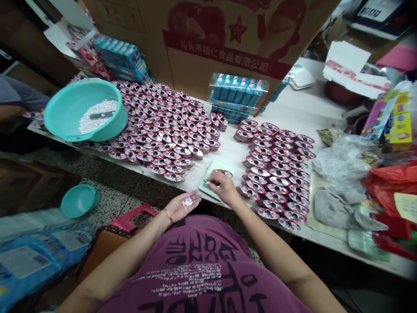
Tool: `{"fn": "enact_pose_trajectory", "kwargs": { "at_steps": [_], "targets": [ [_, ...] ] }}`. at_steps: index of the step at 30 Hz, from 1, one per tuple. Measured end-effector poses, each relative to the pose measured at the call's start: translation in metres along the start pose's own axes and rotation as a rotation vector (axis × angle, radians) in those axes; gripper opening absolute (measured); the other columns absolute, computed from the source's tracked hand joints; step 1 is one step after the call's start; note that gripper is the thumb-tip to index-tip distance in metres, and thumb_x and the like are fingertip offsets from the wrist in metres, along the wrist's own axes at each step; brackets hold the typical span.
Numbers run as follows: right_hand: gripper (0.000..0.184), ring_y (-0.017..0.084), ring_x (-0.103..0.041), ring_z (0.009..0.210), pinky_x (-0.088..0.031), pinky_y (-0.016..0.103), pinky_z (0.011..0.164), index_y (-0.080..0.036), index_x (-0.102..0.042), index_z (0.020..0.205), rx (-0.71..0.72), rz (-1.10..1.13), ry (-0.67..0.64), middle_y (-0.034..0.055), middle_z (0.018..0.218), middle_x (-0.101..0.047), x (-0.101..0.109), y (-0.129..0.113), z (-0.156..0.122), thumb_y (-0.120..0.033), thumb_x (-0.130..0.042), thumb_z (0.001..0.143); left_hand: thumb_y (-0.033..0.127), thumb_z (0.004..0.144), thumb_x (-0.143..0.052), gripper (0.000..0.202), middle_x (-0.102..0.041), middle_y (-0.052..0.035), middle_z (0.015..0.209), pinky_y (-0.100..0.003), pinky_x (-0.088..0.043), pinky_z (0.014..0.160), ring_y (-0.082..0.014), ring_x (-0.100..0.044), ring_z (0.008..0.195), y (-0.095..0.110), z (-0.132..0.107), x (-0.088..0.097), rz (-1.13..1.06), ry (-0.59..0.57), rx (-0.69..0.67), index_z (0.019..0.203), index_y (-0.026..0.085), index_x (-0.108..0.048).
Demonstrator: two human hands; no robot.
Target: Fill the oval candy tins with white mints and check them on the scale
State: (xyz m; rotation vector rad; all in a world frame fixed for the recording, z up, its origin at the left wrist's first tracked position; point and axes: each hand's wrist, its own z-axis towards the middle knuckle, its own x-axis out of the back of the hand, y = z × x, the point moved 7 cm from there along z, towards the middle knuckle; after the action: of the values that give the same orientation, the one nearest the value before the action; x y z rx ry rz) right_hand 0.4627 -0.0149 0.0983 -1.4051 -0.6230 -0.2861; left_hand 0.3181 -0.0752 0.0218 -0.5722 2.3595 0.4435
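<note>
My left hand (183,207) is palm up with its fingers stretched out, and a small heap of white tablet-like pieces (188,201) rests on the palm. My right hand (222,186) is over a pale green scale (213,194) near the table's front edge. Its fingertips are pinched together, with a small white piece apparently between them. Under and just beyond that hand, an oval container (223,172) with a red printed rim lies on the scale, partly covered by the fingers. Similar oval containers (257,189) stand in rows to the right.
Many more oval containers (163,119) crowd the table's left side. A turquoise basin (58,121) there holds white pieces and a scoop. A large carton (192,65) and a pack of blue boxes (234,93) stand behind. Plastic bags (342,158) and a grey cloth (339,211) lie right.
</note>
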Motion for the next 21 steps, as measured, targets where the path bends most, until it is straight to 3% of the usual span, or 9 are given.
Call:
{"fn": "enact_pose_trajectory", "kwargs": {
  "at_steps": [2, 4, 6, 9, 11, 14, 17, 21],
  "targets": [
    [0.016, 0.012, -0.053, 0.078, -0.042, 0.024, 0.071, -0.02, -0.062, 0.087, 0.107, -0.014, -0.112, 0.0035, 0.082, -0.059, -0.014, -0.022, -0.004, -0.024, -0.049, 0.077, 0.021, 0.078, -0.048, 0.017, -0.06, -0.0093, 0.077, -0.022, -0.048, 0.06, -0.0123, -0.058, 0.068, 0.0, 0.01, -0.01, -0.07, -0.03, 0.043, 0.083, 0.007, -0.056],
    [0.023, 0.016, -0.05, 0.091, -0.039, 0.03, 0.08, -0.02, -0.059, 0.098, 0.108, -0.16, -0.08, 0.0066, 0.096, -0.057, -0.011, -0.022, -0.003, -0.028, -0.049, 0.078, 0.027, 0.078, -0.048, 0.019, -0.056, -0.0044, 0.066, -0.014, -0.04, 0.042, -0.0079, -0.053, 0.055, -0.002, 0.016, -0.019, -0.105, -0.062, 0.101, 0.074, 0.009, -0.054],
    [0.037, 0.022, -0.043, 0.103, -0.035, 0.037, 0.087, -0.021, -0.052, 0.111, 0.022, -0.366, 0.013, 0.0101, 0.111, -0.051, 0.004, 0.0, 0.002, -0.032, -0.054, 0.075, 0.029, 0.077, -0.05, 0.02, -0.049, -0.0007, 0.059, -0.009, -0.026, 0.032, -0.004, -0.046, 0.047, -0.003, 0.017, -0.024, -0.094, -0.085, 0.149, 0.069, 0.01, -0.051],
    [0.046, 0.026, -0.043, 0.104, -0.034, 0.04, 0.086, -0.023, -0.048, 0.116, -0.104, -0.477, -0.045, 0.011, 0.115, -0.05, 0.017, 0.047, 0.011, -0.032, -0.057, 0.072, 0.028, 0.076, -0.052, 0.017, -0.039, 0.0047, 0.052, -0.008, -0.015, 0.03, -0.0002, -0.032, 0.038, -0.002, 0.014, -0.025, 0.019, -0.066, 0.147, 0.076, 0.011, -0.051],
    [0.04, 0.023, -0.047, 0.099, -0.036, 0.037, 0.085, -0.021, -0.05, 0.113, -0.166, -0.34, -0.049, 0.0103, 0.108, -0.055, 0.022, 0.071, 0.012, -0.033, -0.052, 0.075, 0.028, 0.074, -0.055, 0.021, -0.035, 0.0075, 0.05, -0.01, -0.011, 0.03, 0.0004, -0.026, 0.034, 0.0, 0.013, -0.023, 0.168, 0.004, 0.106, 0.088, 0.013, -0.052],
    [0.041, 0.02, -0.052, 0.092, -0.039, 0.033, 0.081, -0.016, -0.052, 0.109, -0.332, 0.079, 0.159, 0.0084, 0.102, -0.058, 0.026, 0.085, 0.002, -0.042, -0.04, 0.08, 0.035, 0.069, -0.059, 0.031, -0.034, 0.0087, 0.05, -0.012, -0.007, 0.031, 0.0009, -0.021, 0.033, 0.007, 0.016, -0.025, 0.422, 0.105, 0.001, 0.092, 0.015, -0.051],
    [0.045, 0.017, -0.055, 0.085, -0.042, 0.029, 0.076, -0.014, -0.054, 0.104, -0.485, 0.471, 0.277, 0.0055, 0.095, -0.061, 0.003, 0.076, -0.016, -0.047, -0.039, 0.078, 0.045, 0.065, -0.058, 0.034, -0.035, 0.0084, 0.051, -0.014, -0.005, 0.032, 0.0012, -0.019, 0.033, 0.01, 0.021, -0.032, 0.608, 0.125, -0.086, 0.075, 0.015, -0.048],
    [0.041, 0.014, -0.054, 0.086, -0.041, 0.026, 0.077, -0.017, -0.056, 0.101, -0.533, 0.689, 0.292, 0.0023, 0.096, -0.061, -0.031, 0.055, -0.023, -0.045, -0.047, 0.073, 0.049, 0.064, -0.057, 0.037, -0.034, 0.0084, 0.051, -0.015, -0.005, 0.032, 0.0011, -0.018, 0.033, 0.011, 0.027, -0.031, 0.694, 0.131, -0.099, 0.066, 0.016, -0.042]
  ]
}}
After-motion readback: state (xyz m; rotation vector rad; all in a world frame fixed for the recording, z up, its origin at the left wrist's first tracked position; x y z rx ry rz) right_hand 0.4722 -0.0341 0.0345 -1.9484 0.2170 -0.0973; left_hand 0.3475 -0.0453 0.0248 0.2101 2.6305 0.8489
